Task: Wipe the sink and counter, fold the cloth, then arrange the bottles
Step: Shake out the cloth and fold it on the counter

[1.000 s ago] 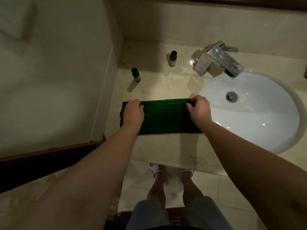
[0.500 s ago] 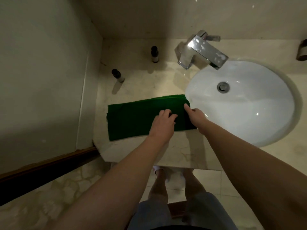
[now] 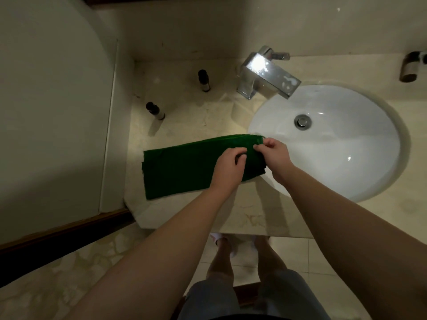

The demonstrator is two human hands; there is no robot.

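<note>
A green cloth [image 3: 180, 169], folded into a long strip, lies on the marble counter [image 3: 245, 218] left of the white sink [image 3: 342, 162]. Its right end reaches the basin's rim. My right hand [image 3: 273, 155] pinches that right end near the far corner. My left hand [image 3: 227, 167] lies on the cloth beside it, fingers curled onto the fabric near the right end. Two small dark-capped bottles stand upright behind the cloth: one [image 3: 155, 111] near the left wall, the other [image 3: 204, 81] farther back near the tap.
A chrome tap [image 3: 265, 73] juts over the basin's back rim. A wall panel [image 3: 57, 112] borders the counter on the left. A dark fitting [image 3: 411, 66] sits at the far right. My legs and feet [image 3: 235, 255] stand below the counter's front edge.
My left hand has slid from the cloth's left end across to its right end, next to my right hand. My right hand now pinches the far right corner. The view shifted left and down.
</note>
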